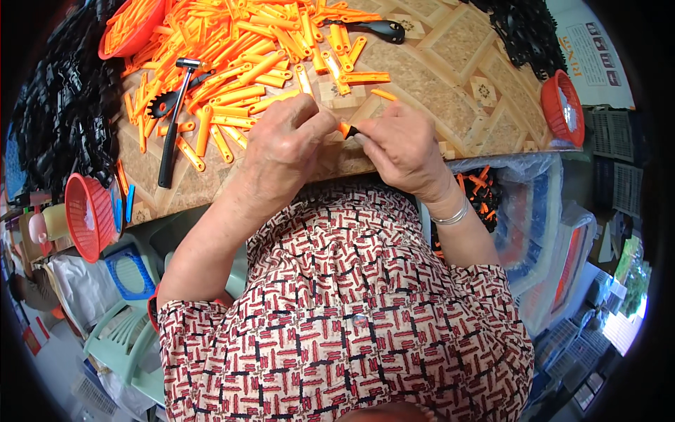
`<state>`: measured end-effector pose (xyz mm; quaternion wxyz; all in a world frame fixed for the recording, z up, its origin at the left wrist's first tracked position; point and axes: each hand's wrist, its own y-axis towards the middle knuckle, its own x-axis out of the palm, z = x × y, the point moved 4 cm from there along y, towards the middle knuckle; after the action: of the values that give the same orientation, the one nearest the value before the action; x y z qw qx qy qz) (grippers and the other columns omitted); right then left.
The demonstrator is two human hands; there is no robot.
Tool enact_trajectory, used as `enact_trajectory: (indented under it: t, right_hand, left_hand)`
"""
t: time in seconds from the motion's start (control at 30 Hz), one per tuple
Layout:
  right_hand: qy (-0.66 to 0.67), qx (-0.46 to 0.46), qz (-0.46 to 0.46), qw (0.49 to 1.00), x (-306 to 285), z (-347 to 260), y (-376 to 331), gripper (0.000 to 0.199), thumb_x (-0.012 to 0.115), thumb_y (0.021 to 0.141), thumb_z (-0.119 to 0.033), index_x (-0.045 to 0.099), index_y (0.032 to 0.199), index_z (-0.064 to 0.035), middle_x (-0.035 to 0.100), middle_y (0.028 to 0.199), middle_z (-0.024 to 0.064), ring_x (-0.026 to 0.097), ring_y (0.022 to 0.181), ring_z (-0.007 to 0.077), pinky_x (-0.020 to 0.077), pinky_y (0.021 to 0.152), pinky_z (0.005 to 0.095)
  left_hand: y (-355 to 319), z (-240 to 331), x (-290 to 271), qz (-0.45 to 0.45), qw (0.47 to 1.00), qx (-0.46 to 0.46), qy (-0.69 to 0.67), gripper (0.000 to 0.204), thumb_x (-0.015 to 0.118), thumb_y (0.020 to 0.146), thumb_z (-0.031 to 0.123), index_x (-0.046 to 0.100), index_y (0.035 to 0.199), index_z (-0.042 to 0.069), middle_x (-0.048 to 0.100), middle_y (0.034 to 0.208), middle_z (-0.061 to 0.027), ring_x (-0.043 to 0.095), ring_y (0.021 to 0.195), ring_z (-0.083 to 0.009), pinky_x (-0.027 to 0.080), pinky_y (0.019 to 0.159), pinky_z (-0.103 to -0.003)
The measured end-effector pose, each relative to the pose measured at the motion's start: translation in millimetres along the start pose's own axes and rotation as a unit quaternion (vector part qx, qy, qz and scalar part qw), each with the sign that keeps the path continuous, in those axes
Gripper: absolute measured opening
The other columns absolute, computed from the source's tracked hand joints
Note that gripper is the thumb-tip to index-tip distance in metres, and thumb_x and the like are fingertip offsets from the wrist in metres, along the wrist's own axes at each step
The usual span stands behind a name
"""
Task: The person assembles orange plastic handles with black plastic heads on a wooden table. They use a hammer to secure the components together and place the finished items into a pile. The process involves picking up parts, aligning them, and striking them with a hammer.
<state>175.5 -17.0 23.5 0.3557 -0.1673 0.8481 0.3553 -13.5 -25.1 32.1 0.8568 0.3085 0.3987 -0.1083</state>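
Close to the table's near edge, my left hand point(290, 132) is closed around an orange plastic handle point(344, 129), most of it hidden by the fingers. My right hand point(402, 144) pinches a small black plastic part point(352, 132) that meets the orange end; the rest of it is covered. Beyond both hands spreads a heap of loose orange handles point(232, 67). A hammer point(176, 130) with a black grip lies left of my left hand, across a black slotted spoon-like head point(163, 105). Another black utensil head point(383, 29) rests at the heap's right side.
Dark piles of black plastic parts stand at the left point(63, 105) and far right point(524, 35). Red baskets point(90, 218) point(562, 109) sit near the table's sides. Below the right edge, a plastic-lined bin point(541, 204) holds black and orange pieces. A pale green chair point(126, 344) stands lower left.
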Motion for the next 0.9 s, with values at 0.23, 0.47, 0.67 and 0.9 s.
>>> enact_trajectory:
  t: [0.23,0.47,0.67,0.9]
  right_hand:
    - [-0.037,0.004,-0.004,0.999,-10.1,6.7,0.0,0.015,0.073,0.084,-0.008,0.076,0.099,-0.0088,0.071,0.081,0.0078,0.065,0.070,0.0243,0.0490,0.071,0.0360]
    - [-0.292,0.048,0.023,0.955,-58.8,37.4,-2.7,0.023,0.072,0.087,-0.009,0.075,0.109,-0.0089,0.070,0.083,0.0044,0.064,0.076,0.0220,0.0458,0.080,0.0362]
    - [-0.322,0.057,0.032,0.944,-63.6,43.3,-21.7,0.030,0.077,0.082,-0.012,0.075,0.111,-0.0136,0.067,0.090,0.0021,0.062,0.085,0.0215,0.0422,0.086,0.0392]
    - [-0.293,0.048,0.004,0.955,-48.4,23.5,-41.5,0.030,0.081,0.079,-0.020,0.076,0.108,-0.0145,0.064,0.101,0.0025,0.060,0.095,0.0231,0.0408,0.093,0.0437]
  left_hand:
    - [-3.6,-14.1,16.0,-0.022,0.997,-0.021,-0.069,0.023,0.076,0.088,0.007,0.072,0.111,0.008,0.063,0.093,-0.0100,0.065,0.081,-0.0265,0.053,0.070,-0.037]
    - [21.0,-62.9,2.0,0.045,0.992,-0.122,-0.006,0.028,0.073,0.095,0.015,0.072,0.123,0.008,0.067,0.109,-0.0124,0.069,0.088,-0.0250,0.055,0.079,-0.035]
    - [61.4,-60.2,22.4,0.028,0.998,-0.040,0.034,0.021,0.076,0.089,0.016,0.076,0.109,0.009,0.065,0.096,-0.0092,0.064,0.088,-0.0293,0.053,0.076,-0.039]
    - [86.5,-32.3,62.5,-0.032,0.984,0.109,0.135,0.013,0.076,0.083,0.015,0.071,0.092,0.008,0.062,0.096,-0.0068,0.058,0.093,-0.0280,0.053,0.084,-0.040]
